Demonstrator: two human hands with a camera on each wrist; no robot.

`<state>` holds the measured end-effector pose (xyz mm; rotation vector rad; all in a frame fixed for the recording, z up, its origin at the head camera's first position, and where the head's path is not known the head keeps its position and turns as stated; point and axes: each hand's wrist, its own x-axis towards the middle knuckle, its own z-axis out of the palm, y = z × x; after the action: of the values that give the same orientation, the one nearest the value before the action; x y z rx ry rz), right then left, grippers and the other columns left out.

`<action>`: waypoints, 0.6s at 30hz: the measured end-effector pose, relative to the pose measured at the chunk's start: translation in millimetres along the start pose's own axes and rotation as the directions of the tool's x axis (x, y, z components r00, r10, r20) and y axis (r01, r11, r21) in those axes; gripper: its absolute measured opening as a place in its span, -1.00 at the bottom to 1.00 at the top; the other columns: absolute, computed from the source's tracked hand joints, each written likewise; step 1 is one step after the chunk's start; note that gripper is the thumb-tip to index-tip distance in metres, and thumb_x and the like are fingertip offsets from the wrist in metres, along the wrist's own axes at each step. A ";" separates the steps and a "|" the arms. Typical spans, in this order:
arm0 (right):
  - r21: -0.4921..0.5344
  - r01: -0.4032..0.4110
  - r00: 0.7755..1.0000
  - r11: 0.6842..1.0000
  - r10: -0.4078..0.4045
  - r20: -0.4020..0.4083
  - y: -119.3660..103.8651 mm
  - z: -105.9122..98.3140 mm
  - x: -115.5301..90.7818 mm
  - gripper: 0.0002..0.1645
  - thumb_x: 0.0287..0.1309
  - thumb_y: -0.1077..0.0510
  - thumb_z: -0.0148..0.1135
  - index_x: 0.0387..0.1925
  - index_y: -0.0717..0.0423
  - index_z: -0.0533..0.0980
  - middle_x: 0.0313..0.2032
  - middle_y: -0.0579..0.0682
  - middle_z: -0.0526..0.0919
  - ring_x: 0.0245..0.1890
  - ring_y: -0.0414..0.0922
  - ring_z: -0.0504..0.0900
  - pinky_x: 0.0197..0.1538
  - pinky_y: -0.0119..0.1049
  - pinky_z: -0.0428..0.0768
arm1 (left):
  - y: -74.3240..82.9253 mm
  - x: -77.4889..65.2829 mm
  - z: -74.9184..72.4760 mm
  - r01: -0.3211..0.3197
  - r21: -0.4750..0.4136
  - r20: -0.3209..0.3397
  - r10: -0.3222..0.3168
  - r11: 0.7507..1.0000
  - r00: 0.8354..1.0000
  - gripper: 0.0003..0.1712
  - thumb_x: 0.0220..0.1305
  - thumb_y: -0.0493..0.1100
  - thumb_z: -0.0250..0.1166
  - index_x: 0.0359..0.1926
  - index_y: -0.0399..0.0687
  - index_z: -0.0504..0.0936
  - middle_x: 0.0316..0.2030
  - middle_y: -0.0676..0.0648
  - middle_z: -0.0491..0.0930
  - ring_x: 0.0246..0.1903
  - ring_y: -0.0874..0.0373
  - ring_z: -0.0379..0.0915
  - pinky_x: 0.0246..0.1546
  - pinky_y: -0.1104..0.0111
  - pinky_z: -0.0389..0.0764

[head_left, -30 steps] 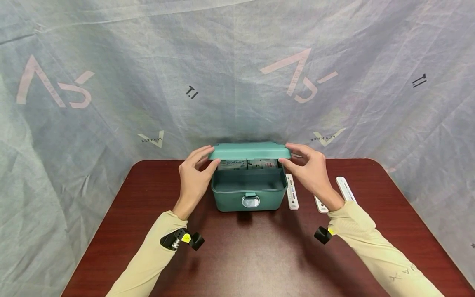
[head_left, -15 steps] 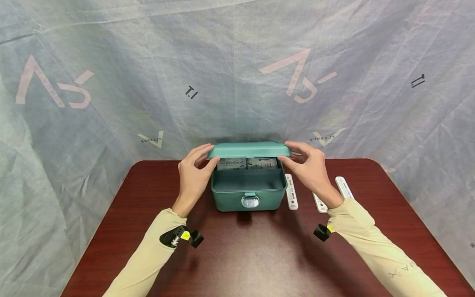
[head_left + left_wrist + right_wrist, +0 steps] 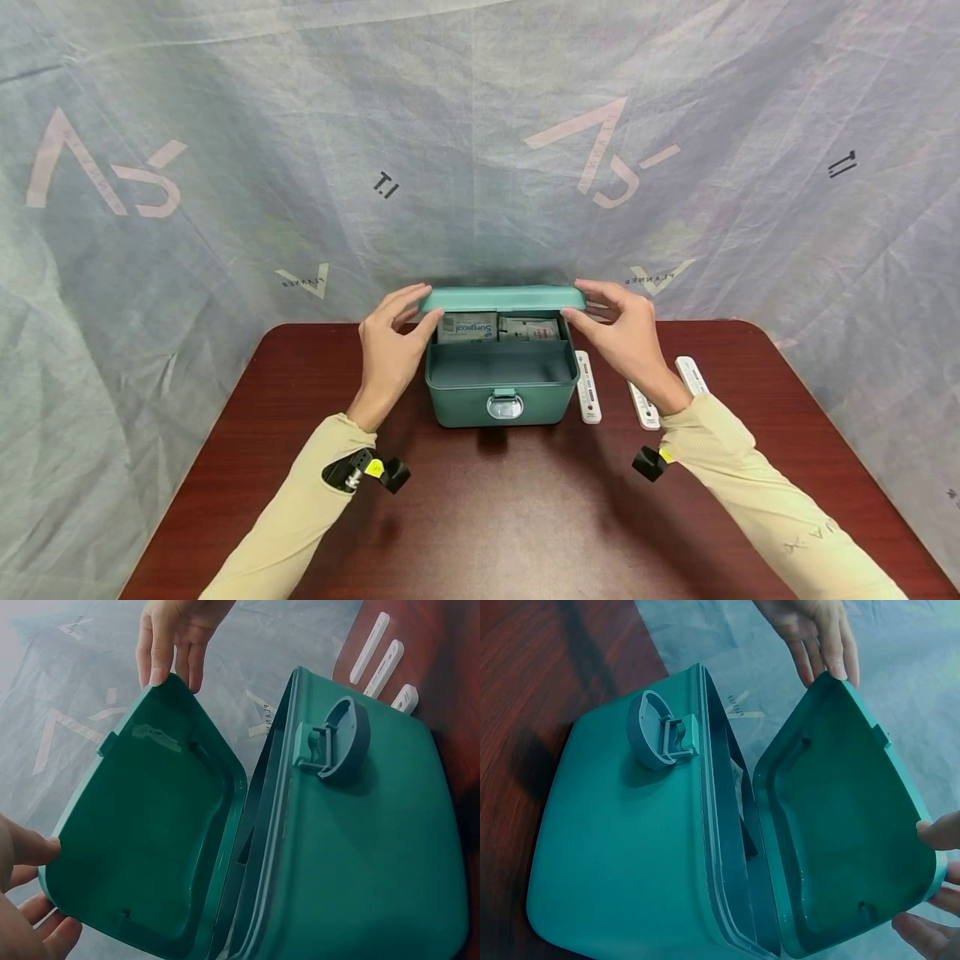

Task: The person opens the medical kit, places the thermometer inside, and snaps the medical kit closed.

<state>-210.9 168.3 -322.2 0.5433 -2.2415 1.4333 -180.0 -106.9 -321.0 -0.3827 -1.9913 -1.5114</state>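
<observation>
A green box (image 3: pixel 501 385) stands near the back edge of a dark red worktop (image 3: pixel 525 517), close to a grey cloth backdrop (image 3: pixel 225 167), with its hinged lid (image 3: pixel 502 298) raised about level above the open body. The left hand (image 3: pixel 390 354) grips the lid's left end, thumb under the edge and fingers (image 3: pixel 401 302) curled over the top; the right hand (image 3: pixel 622 337) grips the lid's right end the same way, thumb below and fingers (image 3: pixel 603 292) laid over the top. In the left wrist view the lid's hollow underside (image 3: pixel 142 825) faces the camera, with fingertips pinching both far corners. A round latch (image 3: pixel 506 406) sits in the middle of the box's front wall, hanging free. Inside, against the back, lie a white packet with blue print (image 3: pixel 467 328) and a second pale packet (image 3: pixel 528 329) just beside it, behind a dividing wall; the front compartment shows only its green floor. Three white strips (image 3: pixel 588 387) lie on the worktop just to the right of the box, roughly parallel, two of them partly hidden by the right forearm. Both arms wear tan sleeves (image 3: pixel 750 492), each with a small black device at the wrist.
</observation>
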 end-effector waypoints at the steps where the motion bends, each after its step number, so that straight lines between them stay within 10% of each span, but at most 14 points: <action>1: 0.001 0.000 1.000 1.000 0.000 0.002 -4.7 -0.4 -0.2 -0.53 -0.01 0.35 0.40 0.01 0.31 0.56 -0.05 0.27 0.61 -0.07 0.13 0.62 -0.04 -0.05 0.60 | 0.0 0.3 -0.1 0.000 0.000 0.001 0.000 1.000 1.000 -0.64 0.12 -0.44 0.33 -0.02 -0.42 0.60 0.00 -0.34 0.53 0.00 -0.19 0.47 0.04 0.00 0.49; 18: 0.034 0.046 0.998 0.998 -0.045 -0.033 -12.9 2.6 4.9 -0.59 0.00 0.39 0.38 -0.03 0.32 0.59 -0.03 0.24 0.61 -0.05 0.10 0.61 0.03 -0.04 0.56 | -2.5 9.7 -2.4 -0.001 0.016 0.041 0.000 1.000 0.999 -0.65 0.17 -0.40 0.30 0.01 -0.42 0.58 0.03 -0.36 0.50 0.01 -0.20 0.47 -0.01 0.04 0.54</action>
<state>-208.5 160.3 -310.9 0.5748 -2.1696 1.4504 -188.2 -111.2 -316.5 -0.4103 -2.0334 -1.4969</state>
